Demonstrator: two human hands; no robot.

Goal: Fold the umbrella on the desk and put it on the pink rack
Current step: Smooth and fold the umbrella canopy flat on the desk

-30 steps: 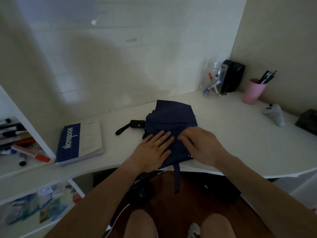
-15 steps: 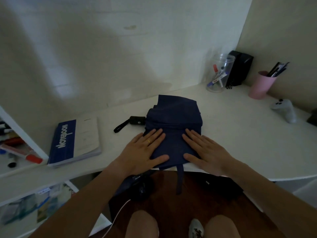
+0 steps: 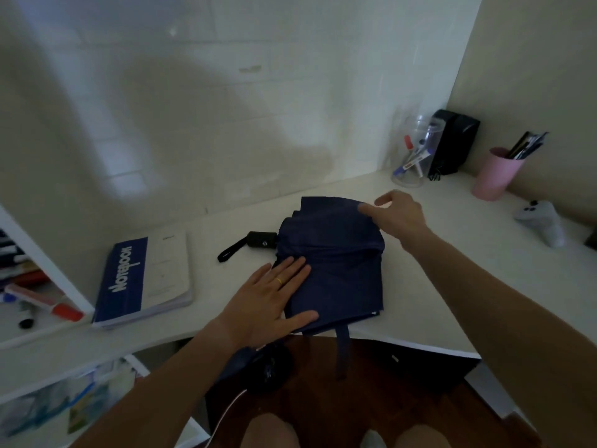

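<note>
The navy umbrella [image 3: 332,263] lies collapsed on the white desk [image 3: 452,279], its cloth spread in flat pleats at the near edge, just where the desk curves in toward the person's seat. Its black handle [image 3: 262,239] and wrist loop stick out on the left side, pointing toward the notebook [image 3: 145,279] that rests nearer the left edge. A closing strap [image 3: 342,354] hangs off the near edge over the dark floor, so the bundle looks not yet wrapped.

The left hand [image 3: 268,302] lies flat on the near left part of the cloth, fingers straight and together, thumb spread along the near hem; it grasps nothing and seems there to pin the layers so they do not slide or spring apart. The right hand [image 3: 397,213] reaches across to the far right corner of the fabric, wrist raised, fingers loosely bent with the thumb and forefinger at the top pleat. Whether they actually pinch the cloth or merely touch it I cannot tell. My guess is it means to draw that corner over and tighten the fold.

No pink rack shows here; the only pink thing is a cup [image 3: 494,176] of pens near the far right corner, beside a clear jar [image 3: 412,163]
</note>
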